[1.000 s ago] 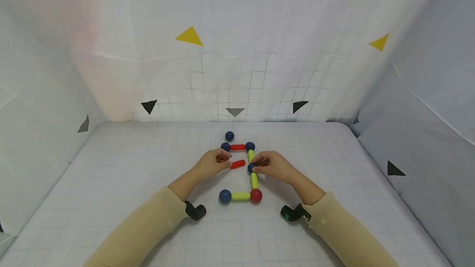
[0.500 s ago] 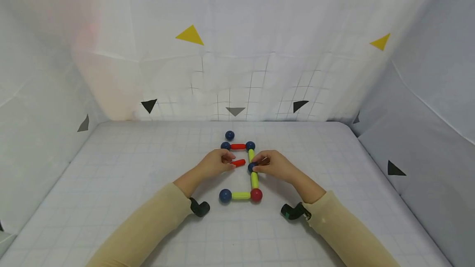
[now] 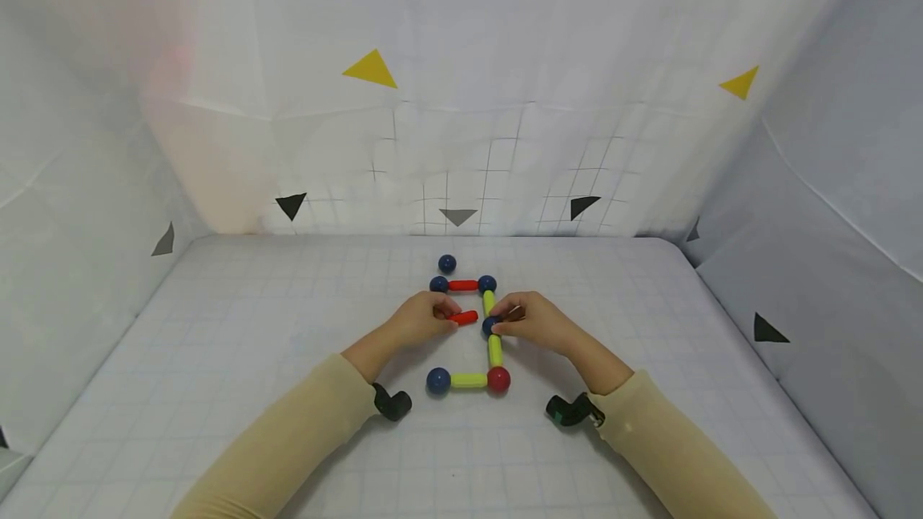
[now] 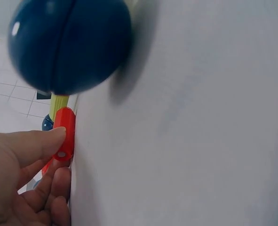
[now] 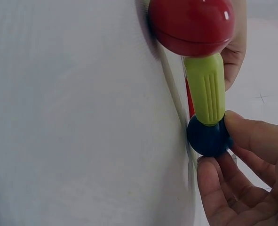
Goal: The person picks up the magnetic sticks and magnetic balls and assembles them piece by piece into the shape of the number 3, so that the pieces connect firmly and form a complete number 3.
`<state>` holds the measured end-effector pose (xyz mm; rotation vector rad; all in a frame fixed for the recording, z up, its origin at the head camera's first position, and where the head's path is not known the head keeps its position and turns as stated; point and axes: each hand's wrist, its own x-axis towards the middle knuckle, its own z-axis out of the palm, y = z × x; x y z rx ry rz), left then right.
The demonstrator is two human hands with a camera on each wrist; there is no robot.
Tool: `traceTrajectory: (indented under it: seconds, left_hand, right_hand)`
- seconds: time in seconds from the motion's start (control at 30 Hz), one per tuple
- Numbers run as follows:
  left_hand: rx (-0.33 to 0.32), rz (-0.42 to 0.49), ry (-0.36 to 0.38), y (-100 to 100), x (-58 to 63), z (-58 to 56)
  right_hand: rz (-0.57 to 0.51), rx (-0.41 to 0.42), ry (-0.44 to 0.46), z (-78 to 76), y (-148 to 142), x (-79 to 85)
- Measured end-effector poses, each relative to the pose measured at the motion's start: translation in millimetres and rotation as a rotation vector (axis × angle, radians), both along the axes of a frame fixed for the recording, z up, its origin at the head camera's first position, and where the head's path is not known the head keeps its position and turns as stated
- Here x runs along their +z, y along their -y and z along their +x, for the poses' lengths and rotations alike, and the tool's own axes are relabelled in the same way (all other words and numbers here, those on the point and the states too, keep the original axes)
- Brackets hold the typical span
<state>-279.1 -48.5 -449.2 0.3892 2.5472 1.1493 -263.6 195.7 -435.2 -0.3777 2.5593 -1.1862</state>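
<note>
My left hand [image 3: 421, 319] pinches a red magnetic rod [image 3: 469, 316] between thumb and fingers; the left wrist view shows the thumb on the rod [image 4: 66, 134]. The rod's far end points at a blue ball [image 3: 489, 326], a small gap apart. My right hand [image 3: 534, 323] holds that ball with thumb and fingertips, as the right wrist view shows on the ball [image 5: 207, 136]. A yellow-green rod [image 3: 495, 351] joins it to a red ball [image 3: 498, 380] in front. Another yellow-green rod [image 3: 489, 302] runs from it to a blue ball [image 3: 487, 284] behind.
From the red ball a yellow-green rod [image 3: 469, 380] leads left to a blue ball [image 3: 438, 381]. At the back, a red rod [image 3: 464, 285] links to another blue ball [image 3: 439, 284]. One loose blue ball [image 3: 447, 263] lies behind. White sheeting [image 3: 829, 183] encloses the table.
My left hand has shifted slightly right along the red rod, covering more of its near end. The right hand stays on the blue ball, and the joined pieces keep their places.
</note>
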Motion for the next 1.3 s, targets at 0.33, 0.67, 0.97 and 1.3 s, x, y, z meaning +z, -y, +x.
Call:
traceTrajectory:
  seconds: [0.33,0.67,0.97,1.3]
  left_hand:
    - [-0.007,-0.009,-0.028,0.4,0.1,1.3]
    - [-0.056,0.001,0.001,9.5,3.7,2.0]
    - [-0.082,0.032,-0.001,8.0,10.3,7.6]
    - [-0.09,0.039,-0.002,6.7,7.1,6.3]
  right_hand:
    - [-0.002,-0.009,0.006,0.7,0.5,0.4]
    - [-0.007,-0.002,0.001,0.0,0.2,0.2]
    - [-0.001,-0.02,0.013,-0.7,-0.8,1.9]
    - [-0.022,-0.007,0.023,-1.2,-1.4,2.1]
